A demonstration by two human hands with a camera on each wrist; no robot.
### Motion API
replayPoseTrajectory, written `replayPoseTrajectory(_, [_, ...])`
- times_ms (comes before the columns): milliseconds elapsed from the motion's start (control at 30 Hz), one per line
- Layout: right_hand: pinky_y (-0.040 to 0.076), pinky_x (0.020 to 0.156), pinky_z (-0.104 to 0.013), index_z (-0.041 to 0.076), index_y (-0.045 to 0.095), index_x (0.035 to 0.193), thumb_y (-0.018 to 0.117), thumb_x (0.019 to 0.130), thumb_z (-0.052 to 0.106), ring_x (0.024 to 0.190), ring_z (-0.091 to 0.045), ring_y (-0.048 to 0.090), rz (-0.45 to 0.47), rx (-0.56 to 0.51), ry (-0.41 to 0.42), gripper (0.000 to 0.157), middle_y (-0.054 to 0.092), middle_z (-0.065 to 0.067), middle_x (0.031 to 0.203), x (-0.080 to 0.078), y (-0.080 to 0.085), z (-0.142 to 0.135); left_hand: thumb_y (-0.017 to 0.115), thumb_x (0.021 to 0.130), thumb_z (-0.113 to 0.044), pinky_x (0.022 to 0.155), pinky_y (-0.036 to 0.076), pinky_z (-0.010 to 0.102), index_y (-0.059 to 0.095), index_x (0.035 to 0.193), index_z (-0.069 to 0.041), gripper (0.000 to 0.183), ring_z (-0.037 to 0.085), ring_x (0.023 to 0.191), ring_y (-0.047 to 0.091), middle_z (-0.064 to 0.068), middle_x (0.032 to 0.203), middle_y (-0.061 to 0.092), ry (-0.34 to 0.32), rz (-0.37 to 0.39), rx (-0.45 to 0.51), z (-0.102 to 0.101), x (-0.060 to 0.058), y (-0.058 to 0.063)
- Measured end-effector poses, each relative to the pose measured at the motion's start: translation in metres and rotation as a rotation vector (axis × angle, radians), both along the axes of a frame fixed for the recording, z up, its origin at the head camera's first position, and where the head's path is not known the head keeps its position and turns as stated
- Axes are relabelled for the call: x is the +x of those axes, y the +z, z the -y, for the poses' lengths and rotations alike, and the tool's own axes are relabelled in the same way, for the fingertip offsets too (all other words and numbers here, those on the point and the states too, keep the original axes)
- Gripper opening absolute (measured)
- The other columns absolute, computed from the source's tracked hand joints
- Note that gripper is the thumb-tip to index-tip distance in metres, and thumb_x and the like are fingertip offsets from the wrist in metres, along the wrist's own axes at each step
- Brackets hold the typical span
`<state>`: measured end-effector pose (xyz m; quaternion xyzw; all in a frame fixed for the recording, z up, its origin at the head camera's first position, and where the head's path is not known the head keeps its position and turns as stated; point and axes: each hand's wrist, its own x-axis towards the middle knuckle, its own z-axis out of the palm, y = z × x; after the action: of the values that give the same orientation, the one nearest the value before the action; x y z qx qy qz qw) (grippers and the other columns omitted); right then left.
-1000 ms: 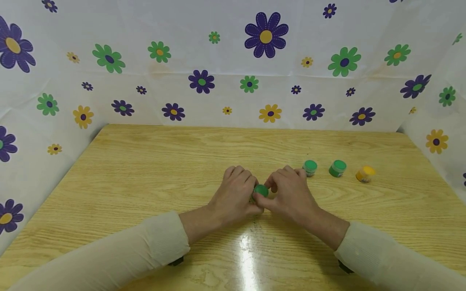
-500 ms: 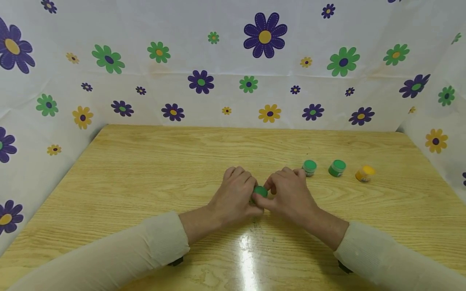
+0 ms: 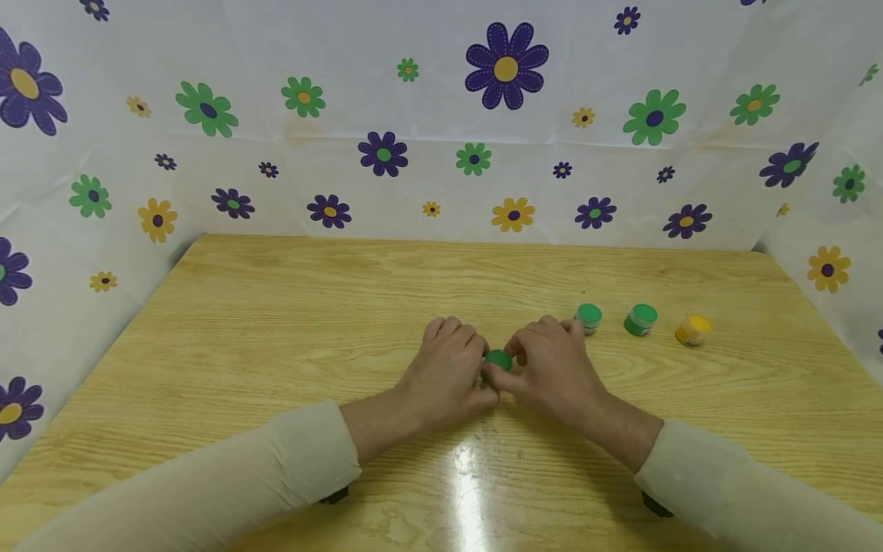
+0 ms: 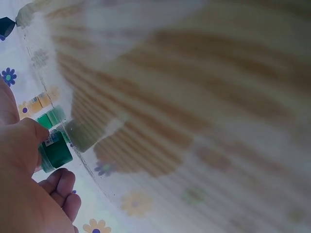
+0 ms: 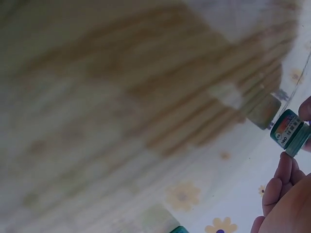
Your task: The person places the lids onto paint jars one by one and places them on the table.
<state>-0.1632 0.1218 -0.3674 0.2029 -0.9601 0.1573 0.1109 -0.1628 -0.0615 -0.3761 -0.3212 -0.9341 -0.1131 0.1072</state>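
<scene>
Both hands meet around a small green paint jar (image 3: 498, 359) near the middle of the wooden table, its top facing up. My left hand (image 3: 441, 368) grips the jar's body from the left. From the other side, my right hand (image 3: 552, 372) pinches the top between thumb and forefinger. In the left wrist view the dark green jar body (image 4: 59, 152) shows beside the left hand's thumb. A printed label on the jar (image 5: 289, 127) faces the right wrist view, where the right hand's fingers (image 5: 284, 177) reach its lid end. The hands hide much of the jar.
Two green-topped paint jars (image 3: 641, 320) (image 3: 589, 317) and one orange jar (image 3: 693, 330) stand in a row beyond the right hand, the nearest green one close to its knuckles. A white flower-printed cloth (image 3: 441, 184) encloses the table (image 3: 276, 307) at the back and sides.
The jar's top and my right hand have shifted very slightly right, away from the left hand, which keeps its place. The head view moves a little; the row of jars stays put.
</scene>
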Motion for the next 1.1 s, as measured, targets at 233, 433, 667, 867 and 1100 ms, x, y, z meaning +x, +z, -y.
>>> replayPoseTrajectory(233, [0.034,0.086,-0.046,0.011,0.074,0.083,0.076,0.081,0.046,0.08,-0.018,0.054,-0.046,0.048,-0.003,0.036,0.067,0.003,0.077,-0.006,0.0,-0.006,0.067,0.085,-0.04,0.091,0.035,0.038,0.068,0.091,-0.009,0.032,0.02,0.091,0.051,-0.001,0.091,0.063,0.014,-0.029,-0.021,0.001,0.0,0.001])
replayPoseTrajectory(433, [0.032,0.078,-0.041,0.011,0.075,0.081,0.075,0.081,0.048,0.077,-0.017,0.053,-0.095,0.064,0.006,0.037,0.067,0.003,0.076,-0.008,-0.001,-0.008,0.064,0.089,-0.042,0.095,0.034,0.04,0.069,0.097,-0.007,0.037,0.022,0.096,0.051,0.001,0.096,0.064,0.025,0.012,-0.047,0.005,-0.001,0.002])
replayPoseTrajectory(667, [0.035,0.08,-0.045,0.012,0.074,0.083,0.07,0.085,0.046,0.077,-0.019,0.052,-0.111,0.131,-0.002,0.035,0.068,0.001,0.08,-0.012,0.0,-0.012,0.06,0.09,-0.042,0.098,0.034,0.042,0.068,0.101,-0.006,0.038,0.024,0.099,0.05,0.003,0.099,0.063,0.024,0.006,-0.084,0.02,-0.004,0.001])
replayPoseTrajectory(867, [0.035,0.088,-0.052,0.012,0.074,0.086,0.068,0.088,0.045,0.086,-0.023,0.055,-0.11,0.161,-0.022,0.034,0.07,-0.002,0.088,-0.02,0.0,-0.023,0.058,0.092,-0.042,0.1,0.034,0.043,0.068,0.103,-0.008,0.038,0.024,0.102,0.051,0.003,0.101,0.063,0.036,0.005,-0.076,0.037,-0.007,0.0])
replayPoseTrajectory(1100, [0.034,0.092,-0.055,0.012,0.074,0.091,0.068,0.089,0.047,0.092,-0.024,0.056,-0.098,0.191,-0.022,0.036,0.071,-0.004,0.095,-0.025,0.0,-0.031,0.059,0.092,-0.039,0.098,0.035,0.045,0.068,0.102,-0.008,0.034,0.024,0.102,0.053,0.002,0.102,0.064,0.04,-0.005,-0.029,0.058,-0.009,0.001])
